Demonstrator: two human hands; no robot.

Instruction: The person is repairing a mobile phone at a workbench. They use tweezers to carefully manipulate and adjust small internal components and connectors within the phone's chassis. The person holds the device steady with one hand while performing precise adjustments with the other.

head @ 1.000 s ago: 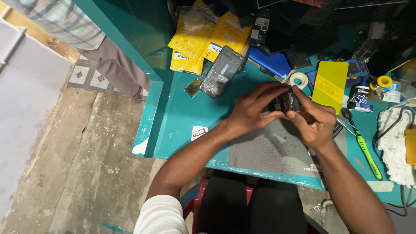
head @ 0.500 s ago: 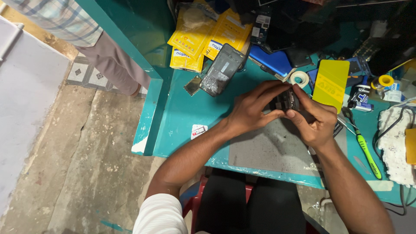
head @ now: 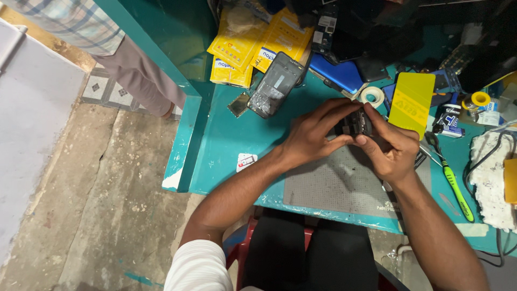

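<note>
Left hand (head: 312, 141) and right hand (head: 389, 148) meet above grey mat (head: 334, 183) on teal bench (head: 226, 145), both pinching small dark phone part (head: 355, 124) between fingertips. Opened phone (head: 276, 85) lies well apart, up-left, beside yellow packets (head: 242, 48). Tape roll (head: 372, 96) just beyond fingers. Green screwdriver (head: 456, 186) right of mat.
</note>
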